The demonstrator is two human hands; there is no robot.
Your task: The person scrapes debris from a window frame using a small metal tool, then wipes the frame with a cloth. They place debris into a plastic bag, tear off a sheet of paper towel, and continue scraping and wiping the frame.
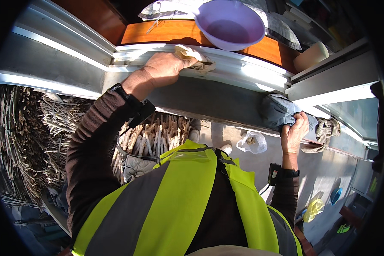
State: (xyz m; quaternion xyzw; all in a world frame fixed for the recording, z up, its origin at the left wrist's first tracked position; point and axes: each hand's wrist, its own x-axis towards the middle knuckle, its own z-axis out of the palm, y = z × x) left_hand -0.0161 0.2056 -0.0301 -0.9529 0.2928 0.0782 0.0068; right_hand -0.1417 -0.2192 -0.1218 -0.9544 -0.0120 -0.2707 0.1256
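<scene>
My left hand (163, 68) presses a crumpled cream cloth (192, 57) onto the white window track (240, 68), near its left end. The thumb lies over the cloth. At the right end of the grey outer sill (211, 96), my right hand (295, 131) rests against a bunched blue-grey cloth (276, 110), its fingers curled at the cloth's edge. Whether those fingers grip the cloth is hard to see. Beyond the track, a purple plastic basin (229, 27) stands on the orange wooden inner sill (166, 30). The basin's bottom is in shadow.
A striped knitted cloth (324, 134) hangs over the sill at right, beside the open window sash (336, 80). Bundled sticks (153, 134) stand below on the left, with brushwood (22, 137) beyond. A white plastic bag (252, 142) lies on the ground. A pale cylinder (312, 56) lies inside.
</scene>
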